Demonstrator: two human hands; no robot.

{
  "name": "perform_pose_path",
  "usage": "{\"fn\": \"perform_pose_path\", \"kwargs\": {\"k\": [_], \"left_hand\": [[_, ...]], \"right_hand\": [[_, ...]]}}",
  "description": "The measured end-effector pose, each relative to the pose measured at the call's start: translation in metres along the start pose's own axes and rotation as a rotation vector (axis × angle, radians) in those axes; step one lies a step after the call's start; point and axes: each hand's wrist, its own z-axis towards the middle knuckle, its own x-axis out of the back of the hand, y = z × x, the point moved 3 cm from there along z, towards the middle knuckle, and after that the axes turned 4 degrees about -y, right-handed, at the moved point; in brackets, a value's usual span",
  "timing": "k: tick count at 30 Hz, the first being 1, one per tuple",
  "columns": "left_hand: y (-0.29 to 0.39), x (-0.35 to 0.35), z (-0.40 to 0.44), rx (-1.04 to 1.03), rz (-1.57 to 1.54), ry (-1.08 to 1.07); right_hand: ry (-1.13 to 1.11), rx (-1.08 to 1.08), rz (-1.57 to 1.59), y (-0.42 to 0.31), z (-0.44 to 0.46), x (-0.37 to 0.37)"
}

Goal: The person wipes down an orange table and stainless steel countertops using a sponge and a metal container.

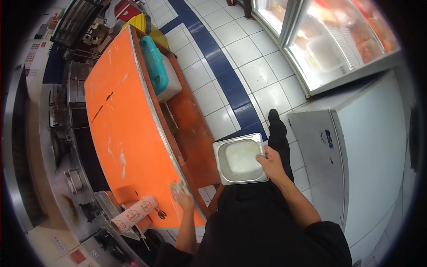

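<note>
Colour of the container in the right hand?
The container is silver-grey; it shows in the head view.

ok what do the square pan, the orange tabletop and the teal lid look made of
Square pan: likely stainless steel, grey with a soft shine and a bright flat rim.
Orange tabletop: smooth and evenly coloured, perhaps laminate or paint, with pale smears; what lies beneath is unclear.
Teal lid: probably moulded plastic, given its solid colour and rounded edges.

One left hand [183, 194] and one right hand [272, 163] are showing, along with one steel food pan [225, 160], one orange tabletop [129, 102] and one printed paper roll [134, 215]. One pair of scissors [161, 214], one turquoise-lidded container [160, 76], one lit display fridge [294, 24], one white appliance [373, 155] and one black shoe [274, 116] are also appearing.
</note>
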Motion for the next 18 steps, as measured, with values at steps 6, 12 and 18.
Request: {"fn": "perform_pose_path", "kwargs": {"k": [6,12,18], "left_hand": [[0.066,0.026,-0.045,0.484,-0.076,-0.055],[0.225,0.152,0.068,0.322,-0.684,0.275],[0.305,0.162,0.188,0.079,-0.352,-0.117]], "right_hand": [[-0.268,0.034,-0.262,-0.048,0.123,-0.018],[-0.533,0.18,-0.678,-0.123,0.193,-0.073],[-0.754,-0.018,-0.489,-0.14,0.233,-0.147]]}}
